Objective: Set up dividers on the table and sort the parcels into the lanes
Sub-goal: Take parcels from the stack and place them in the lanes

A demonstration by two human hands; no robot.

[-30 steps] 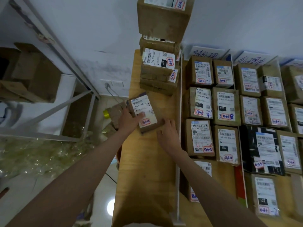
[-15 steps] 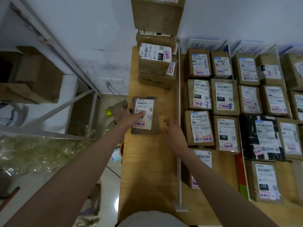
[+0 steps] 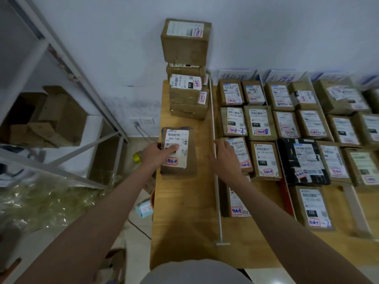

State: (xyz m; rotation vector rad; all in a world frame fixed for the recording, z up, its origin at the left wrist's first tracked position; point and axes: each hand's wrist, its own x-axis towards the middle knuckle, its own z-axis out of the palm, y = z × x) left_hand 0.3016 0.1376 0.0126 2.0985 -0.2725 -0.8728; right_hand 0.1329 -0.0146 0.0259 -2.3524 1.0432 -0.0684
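Note:
A brown parcel (image 3: 180, 167) with a white 060 label lies flat in the leftmost lane of the wooden table (image 3: 184, 218). My left hand (image 3: 158, 156) grips its left edge, thumb lying across the label. My right hand (image 3: 224, 158) hovers with fingers spread over the thin white divider (image 3: 217, 201) and the near-left parcel (image 3: 244, 158) of the second lane, holding nothing. A tall stack of parcels (image 3: 186, 83) stands at the far end of the leftmost lane.
Right of the divider, several labelled parcels fill rows, among them a black one (image 3: 303, 162). Handwritten signs (image 3: 235, 75) lean on the wall. Left of the table stand a metal shelf frame (image 3: 67, 64) with cardboard (image 3: 49, 117) and plastic wrap (image 3: 41, 199) on the floor.
The parcel has been turned straight and laid flat in the left lane. My right hand let go of it and moved right, over the divider.

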